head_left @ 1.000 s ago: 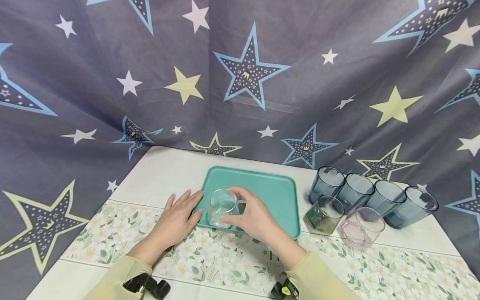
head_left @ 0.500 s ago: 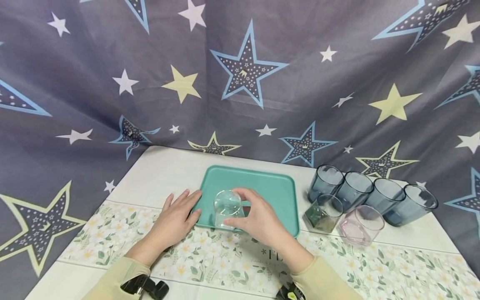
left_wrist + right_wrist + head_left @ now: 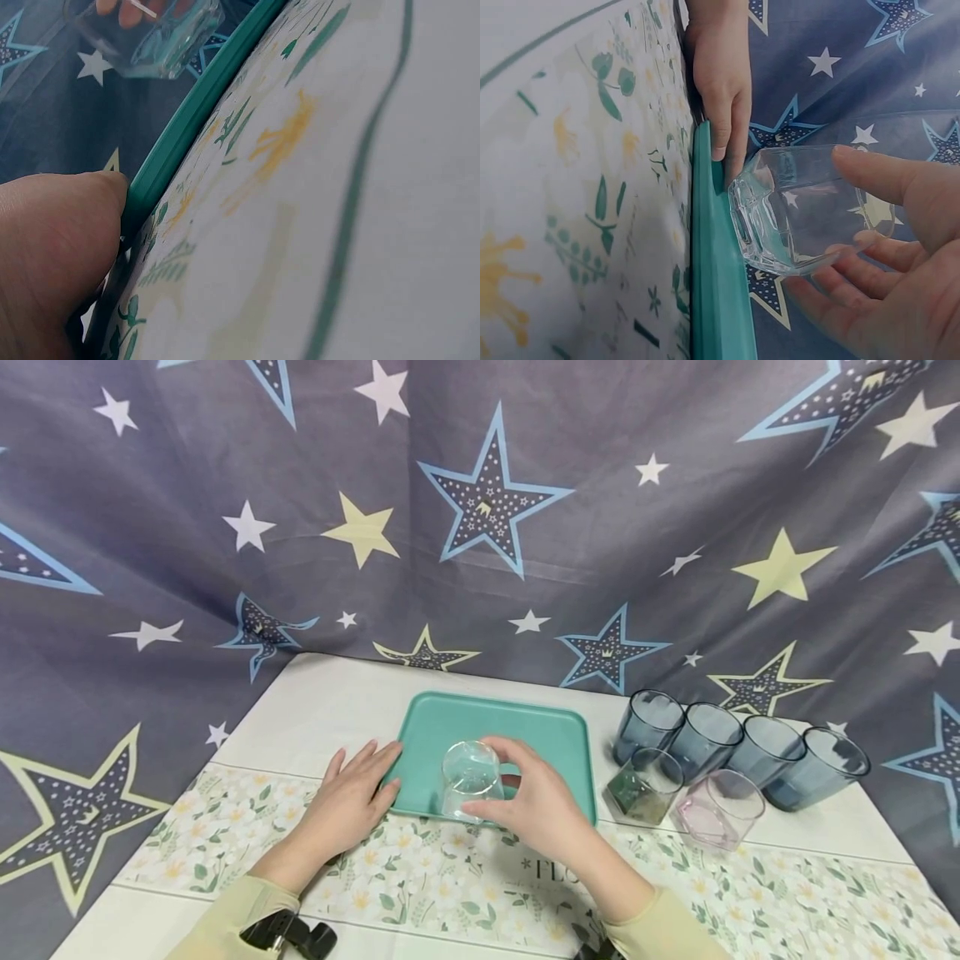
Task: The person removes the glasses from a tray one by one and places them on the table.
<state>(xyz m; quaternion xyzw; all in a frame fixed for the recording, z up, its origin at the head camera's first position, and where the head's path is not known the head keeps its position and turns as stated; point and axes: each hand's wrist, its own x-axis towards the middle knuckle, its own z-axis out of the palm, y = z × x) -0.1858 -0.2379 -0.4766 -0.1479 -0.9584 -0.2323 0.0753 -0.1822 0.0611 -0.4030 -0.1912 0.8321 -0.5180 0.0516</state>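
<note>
My right hand (image 3: 543, 797) holds a clear, colourless drinking glass (image 3: 463, 777) between thumb and fingers, from its right side. The glass is close over the front part of a teal tray (image 3: 540, 735), its mouth facing up. In the right wrist view, the faceted base of the glass (image 3: 761, 217) is right beside the tray's rim (image 3: 720, 300). My left hand (image 3: 348, 806) rests at the tray's left edge with its fingers stretched out. The thumb (image 3: 67, 240) touches the tray's near left corner in the left wrist view.
To the tray's right, several blue glasses (image 3: 705, 743) stand in a slanting row. In front of them are a dark greenish-grey glass (image 3: 645, 793) and a pink glass (image 3: 712, 818). A floral strip (image 3: 420, 877) crosses the white table, and a starry curtain (image 3: 480, 610) hangs behind.
My right hand has carried the clear glass a little to the right along the tray's front. The left hand has stayed at the tray's left edge.
</note>
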